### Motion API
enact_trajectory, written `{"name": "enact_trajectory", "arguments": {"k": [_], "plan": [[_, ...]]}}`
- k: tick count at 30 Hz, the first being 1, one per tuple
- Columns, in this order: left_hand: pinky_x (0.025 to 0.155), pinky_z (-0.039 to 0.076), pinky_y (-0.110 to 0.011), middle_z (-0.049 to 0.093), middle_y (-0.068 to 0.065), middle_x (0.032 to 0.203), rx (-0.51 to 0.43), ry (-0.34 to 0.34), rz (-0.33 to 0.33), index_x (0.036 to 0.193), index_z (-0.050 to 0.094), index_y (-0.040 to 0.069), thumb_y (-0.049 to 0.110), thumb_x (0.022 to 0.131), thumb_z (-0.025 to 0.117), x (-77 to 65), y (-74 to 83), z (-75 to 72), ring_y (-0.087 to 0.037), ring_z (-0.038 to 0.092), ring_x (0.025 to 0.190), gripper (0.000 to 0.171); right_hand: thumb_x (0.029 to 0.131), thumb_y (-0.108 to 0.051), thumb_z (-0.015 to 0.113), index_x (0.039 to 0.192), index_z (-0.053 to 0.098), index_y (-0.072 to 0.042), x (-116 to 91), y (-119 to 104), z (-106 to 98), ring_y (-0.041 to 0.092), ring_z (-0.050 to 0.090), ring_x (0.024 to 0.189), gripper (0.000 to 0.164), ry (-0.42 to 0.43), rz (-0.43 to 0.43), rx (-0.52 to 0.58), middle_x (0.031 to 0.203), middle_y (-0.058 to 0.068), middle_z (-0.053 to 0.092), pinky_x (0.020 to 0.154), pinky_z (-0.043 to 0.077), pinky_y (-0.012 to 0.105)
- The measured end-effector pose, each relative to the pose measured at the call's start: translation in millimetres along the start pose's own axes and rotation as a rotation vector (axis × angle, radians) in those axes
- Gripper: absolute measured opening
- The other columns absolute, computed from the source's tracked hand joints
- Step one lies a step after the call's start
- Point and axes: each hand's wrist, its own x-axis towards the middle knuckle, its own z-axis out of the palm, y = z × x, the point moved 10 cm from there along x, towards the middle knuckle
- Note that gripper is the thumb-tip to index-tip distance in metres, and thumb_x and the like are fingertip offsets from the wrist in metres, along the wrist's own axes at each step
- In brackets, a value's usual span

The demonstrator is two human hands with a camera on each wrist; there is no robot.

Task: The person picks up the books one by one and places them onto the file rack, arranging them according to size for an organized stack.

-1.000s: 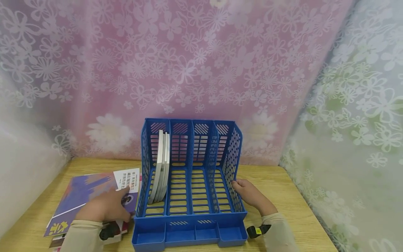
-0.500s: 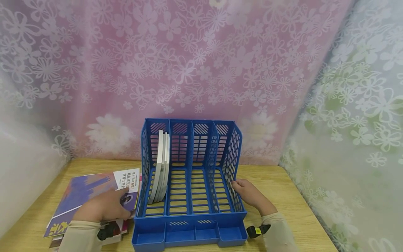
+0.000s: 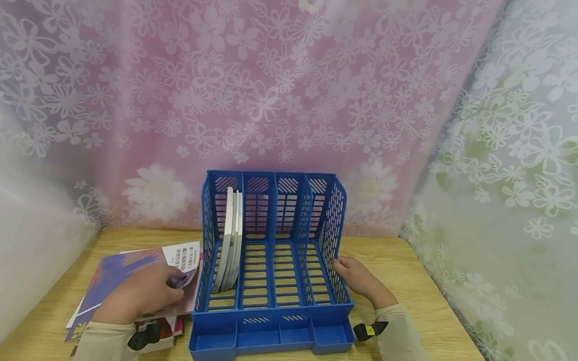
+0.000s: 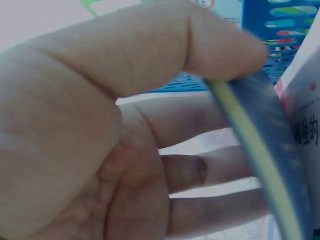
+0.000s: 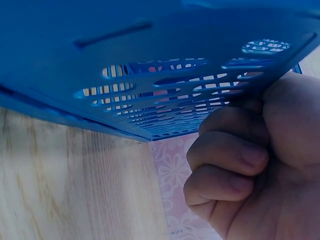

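Note:
On the left of the head view, my left hand (image 3: 140,293) pinches the right edge of a purple book (image 3: 115,271) with a white title panel. In the left wrist view, the thumb (image 4: 227,50) presses on one side of the book's yellowish page edge (image 4: 260,155), with the fingers on the other; that edge bends up off the pile. My right hand (image 3: 358,281) grips the right side wall of a blue file rack (image 3: 275,317). The right wrist view shows its fingers (image 5: 225,155) curled at the slotted panel. Several thin white books (image 3: 231,240) stand in the rack's leftmost compartment.
Beneath the purple book lie more books, one with a pinkish cover (image 3: 187,303). Small trays (image 3: 257,338) run along the rack's front. The wooden table (image 3: 397,265) meets a pink floral curtain (image 3: 271,100) behind and a pale one (image 3: 506,200) at right.
My left hand has moved slightly left and now lifts the purple book's right edge, baring the pinkish cover below. My right hand has stayed on the rack.

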Motion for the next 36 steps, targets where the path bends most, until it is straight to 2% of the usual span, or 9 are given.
{"name": "enact_trajectory", "arguments": {"k": [3,7,10,17,21,25,29,32,36], "plan": [[0.066,0.046,-0.039,0.066,-0.003,0.099,-0.024,0.033,0.002,0.115,0.068,0.009,0.021,0.084,0.063,-2.5,4.8,-8.2,-0.015,0.056,0.078,0.034,0.107,-0.021,0.035,0.071,0.043,-0.006,1,-2,-1,0.014,0.027,0.052,0.04,0.005,0.0,-0.019,0.061,0.001,0.031,0.05,0.03,0.028],[0.054,0.037,-0.032,0.057,-0.001,0.075,-0.019,0.117,0.013,0.09,0.067,0.015,0.018,0.093,0.055,-7.7,10.3,-21.2,-0.014,0.047,0.061,0.013,0.106,-0.023,0.036,0.07,0.043,-0.007,3,-4,-4,0.015,0.027,0.052,0.04,0.022,0.005,-0.051,0.06,0.0,0.032,0.051,0.03,0.029],[0.052,0.033,-0.03,0.043,0.0,0.065,0.006,0.197,0.037,0.074,0.054,0.015,0.019,0.097,0.051,-12.5,12.6,-31.6,-0.014,0.04,0.055,0.023,0.106,-0.023,0.037,0.07,0.044,-0.007,3,-3,-5,0.015,0.028,0.053,0.04,0.029,0.009,-0.056,0.06,0.0,0.032,0.051,0.03,0.029],[0.049,0.033,-0.031,0.058,-0.005,0.082,0.016,0.46,0.041,0.097,0.059,0.013,0.025,0.099,0.052,-30.2,8.2,-66.3,-0.017,0.045,0.057,0.014,0.106,-0.024,0.037,0.069,0.041,-0.009,2,2,-3,0.013,0.026,0.051,0.04,0.028,0.017,-0.064,0.059,-0.001,0.03,0.05,0.029,0.027],[0.048,0.035,-0.031,0.063,-0.016,0.092,-0.076,0.578,-0.052,0.125,0.056,0.006,0.037,0.103,0.042,-44.7,-0.4,-84.0,-0.021,0.05,0.062,0.041,0.106,-0.023,0.037,0.069,0.041,-0.009,1,2,-4,0.013,0.027,0.051,0.04,0.032,0.013,-0.077,0.06,0.0,0.031,0.05,0.03,0.028],[0.043,0.035,-0.029,0.063,-0.01,0.075,-0.208,0.797,-0.115,0.099,0.063,0.01,0.042,0.102,0.042,-64.1,-3.0,-103.4,-0.016,0.05,0.053,0.039,0.106,-0.024,0.037,0.07,0.042,-0.009,1,3,-4,0.014,0.028,0.053,0.039,0.022,0.025,-0.087,0.061,0.0,0.032,0.051,0.03,0.028],[0.038,0.027,-0.025,0.055,-0.005,0.058,-0.303,1.048,-0.098,0.07,0.051,0.014,0.036,0.099,0.049,-80.8,1.6,-116.8,-0.006,0.042,0.042,0.036,0.106,-0.024,0.038,0.07,0.043,-0.009,0,4,-4,0.015,0.028,0.052,0.039,0.012,0.027,-0.092,0.061,0.0,0.032,0.051,0.03,0.029],[0.039,0.024,-0.026,0.046,-0.004,0.054,-0.307,1.074,-0.089,0.065,0.046,0.013,0.035,0.099,0.051,-80.5,8.0,-115.9,-0.011,0.038,0.042,0.04,0.106,-0.025,0.038,0.07,0.043,-0.009,0,4,-4,0.014,0.027,0.051,0.04,0.004,0.025,-0.091,0.06,0.0,0.031,0.05,0.029,0.029],[0.041,0.029,-0.029,0.053,-0.001,0.057,-0.258,0.972,-0.114,0.069,0.055,0.014,0.036,0.097,0.053,-73.0,14.3,-110.1,-0.016,0.043,0.047,0.036,0.106,-0.026,0.037,0.07,0.042,-0.01,1,2,-4,0.013,0.027,0.051,0.04,-0.001,0.016,-0.097,0.06,-0.001,0.031,0.05,0.029,0.028]]}}
